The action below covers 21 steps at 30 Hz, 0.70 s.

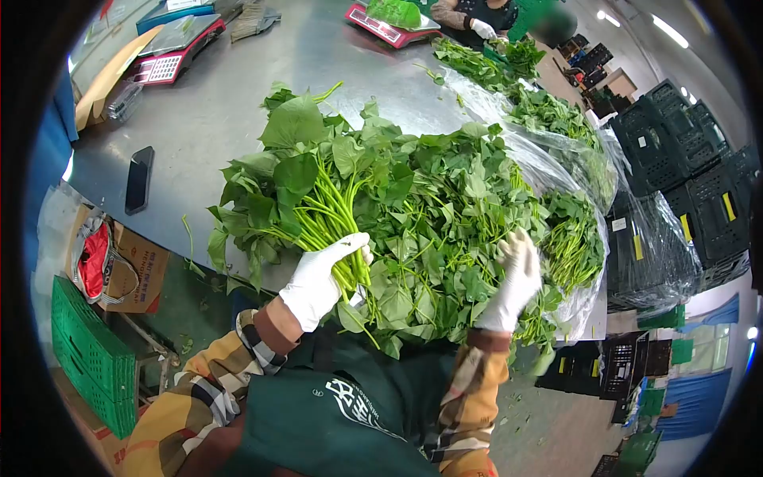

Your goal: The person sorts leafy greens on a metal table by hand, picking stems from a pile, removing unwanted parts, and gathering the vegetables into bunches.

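Note:
My left hand, in a white glove, is wrapped round a bunch of leafy green stems, whose leaves fan out up and to the left. My right hand, also gloved in white, is over the right side of a large heap of leafy greens; its fingers look bent and close together, and whether anything is between them is too small to tell. The heap lies on a metal table, directly in front of my dark green apron.
Red scales and a phone are on the table's left. Plastic film with more greens runs along the right. Another person in gloves works at the far end. Black crates stand right; green crates stand lower left.

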Each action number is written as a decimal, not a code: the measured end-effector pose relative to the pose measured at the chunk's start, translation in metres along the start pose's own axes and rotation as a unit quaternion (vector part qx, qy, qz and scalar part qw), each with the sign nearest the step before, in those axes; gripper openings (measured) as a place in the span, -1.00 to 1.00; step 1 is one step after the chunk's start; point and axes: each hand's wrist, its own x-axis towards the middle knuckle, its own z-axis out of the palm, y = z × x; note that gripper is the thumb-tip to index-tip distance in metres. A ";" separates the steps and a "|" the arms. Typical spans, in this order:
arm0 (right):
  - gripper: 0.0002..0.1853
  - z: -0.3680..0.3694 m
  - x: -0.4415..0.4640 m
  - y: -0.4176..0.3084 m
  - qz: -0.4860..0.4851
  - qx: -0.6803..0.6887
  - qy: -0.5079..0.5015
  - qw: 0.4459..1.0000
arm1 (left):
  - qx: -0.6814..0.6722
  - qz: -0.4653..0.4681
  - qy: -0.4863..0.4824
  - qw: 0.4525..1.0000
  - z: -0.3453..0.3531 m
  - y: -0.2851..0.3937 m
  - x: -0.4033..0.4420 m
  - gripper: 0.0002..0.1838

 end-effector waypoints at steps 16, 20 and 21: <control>-0.49 0.069 -0.052 0.040 -0.178 -0.191 -0.460 0.849 | -0.011 -0.002 -0.001 1.000 -0.001 0.008 0.004 -0.76; -0.61 0.039 0.018 0.052 -0.058 -0.121 -0.229 0.964 | -0.018 0.009 0.014 1.000 -0.003 0.008 0.005 -0.75; -0.57 0.031 0.034 0.069 -0.031 -0.102 -0.169 0.980 | -0.022 0.012 0.005 1.000 -0.003 0.007 0.006 -0.75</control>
